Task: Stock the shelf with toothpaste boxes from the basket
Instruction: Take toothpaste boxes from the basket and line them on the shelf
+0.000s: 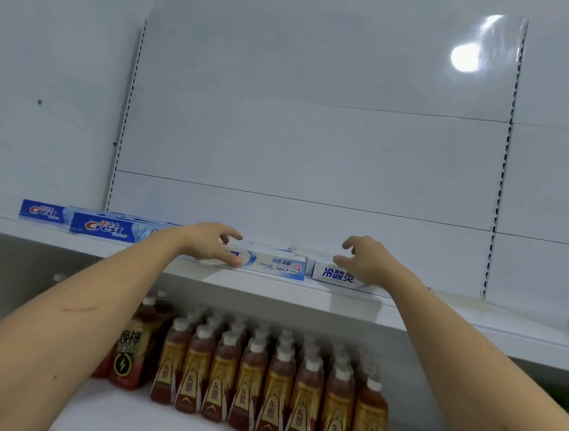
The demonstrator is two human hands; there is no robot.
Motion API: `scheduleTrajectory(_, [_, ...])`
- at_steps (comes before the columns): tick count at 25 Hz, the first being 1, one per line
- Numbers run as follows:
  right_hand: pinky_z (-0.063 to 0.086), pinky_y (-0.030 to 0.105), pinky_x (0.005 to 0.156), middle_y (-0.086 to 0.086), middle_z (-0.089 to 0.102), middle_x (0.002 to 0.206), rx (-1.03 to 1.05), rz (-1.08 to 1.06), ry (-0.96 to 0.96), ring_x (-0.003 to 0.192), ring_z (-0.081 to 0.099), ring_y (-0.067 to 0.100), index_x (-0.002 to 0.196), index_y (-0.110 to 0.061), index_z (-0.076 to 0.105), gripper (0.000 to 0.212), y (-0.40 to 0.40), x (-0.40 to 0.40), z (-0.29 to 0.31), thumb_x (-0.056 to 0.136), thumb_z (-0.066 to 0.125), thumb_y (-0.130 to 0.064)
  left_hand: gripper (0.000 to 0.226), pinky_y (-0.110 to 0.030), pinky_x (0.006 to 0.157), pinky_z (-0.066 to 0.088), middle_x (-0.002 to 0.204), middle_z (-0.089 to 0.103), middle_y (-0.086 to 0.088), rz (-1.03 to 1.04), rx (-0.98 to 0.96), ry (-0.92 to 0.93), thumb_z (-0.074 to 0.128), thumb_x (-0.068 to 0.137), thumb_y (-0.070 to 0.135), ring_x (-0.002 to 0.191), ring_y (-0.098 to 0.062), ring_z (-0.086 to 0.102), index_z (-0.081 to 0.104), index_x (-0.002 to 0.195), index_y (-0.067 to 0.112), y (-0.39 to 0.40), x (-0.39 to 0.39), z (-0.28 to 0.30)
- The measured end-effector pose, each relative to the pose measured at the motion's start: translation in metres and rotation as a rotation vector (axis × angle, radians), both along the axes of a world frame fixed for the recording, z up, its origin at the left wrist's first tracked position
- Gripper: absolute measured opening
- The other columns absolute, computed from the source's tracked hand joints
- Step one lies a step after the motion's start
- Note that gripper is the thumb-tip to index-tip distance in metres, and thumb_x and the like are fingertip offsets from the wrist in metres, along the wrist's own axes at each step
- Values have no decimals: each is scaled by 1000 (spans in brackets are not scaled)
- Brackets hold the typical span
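Shelf (271, 290): white, running the full width before you. Bottles (265, 375): brown, white-capped, ranked on the level beneath. Crest boxes (107, 228): blue, flat on the shelf at left. White boxes (278, 263): flat at the shelf's front edge, end to end, the right one (336, 274) touching its neighbour. Your left hand (215, 242): fingers curled over the left white box, thumb on its front face. Your right hand (367, 260): fingers spread and bent above the right box; grip cannot be told.

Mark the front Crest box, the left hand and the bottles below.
Front Crest box (107, 229), head view, on its logo.
Left hand (214, 242), head view, back of hand.
Bottles (251, 378), head view, one bottle's label.
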State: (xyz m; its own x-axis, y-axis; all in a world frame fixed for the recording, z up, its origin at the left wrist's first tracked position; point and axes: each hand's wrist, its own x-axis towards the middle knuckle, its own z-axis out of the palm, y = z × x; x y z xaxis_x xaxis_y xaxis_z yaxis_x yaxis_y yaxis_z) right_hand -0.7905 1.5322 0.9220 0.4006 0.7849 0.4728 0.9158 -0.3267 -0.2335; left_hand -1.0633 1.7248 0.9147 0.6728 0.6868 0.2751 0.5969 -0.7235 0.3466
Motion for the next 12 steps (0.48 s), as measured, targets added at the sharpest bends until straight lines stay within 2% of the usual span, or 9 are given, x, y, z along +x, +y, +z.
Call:
scheduleTrajectory(4, [45,46,100,8,50,138,120,61,-21,122,49,28,138,-16,49,49,7,-53,9,96,51,-41,54,-39,109,34,144,48,0,-9,116,-236,50,93,57,131,-21,45,46,141,32,-17,-19,-4])
scheduleTrajectory(9, [44,38,97,8,54,134,210,211,161,118,53,26,136,-10,50,49,24,-151,10,98,47,-42,51,-35,110,31,150,44,0,-13,27,-471,39,100,51,137,-20,40,45,144,24,-29,-89,-5])
scheduleTrajectory(12, [43,35,87,8,60,111,244,319,317,102,56,26,127,-4,55,46,37,-235,-1,100,45,-39,53,-31,111,26,154,39,2,40,-45,-516,32,103,49,140,-18,36,39,148,21,-24,-165,-9])
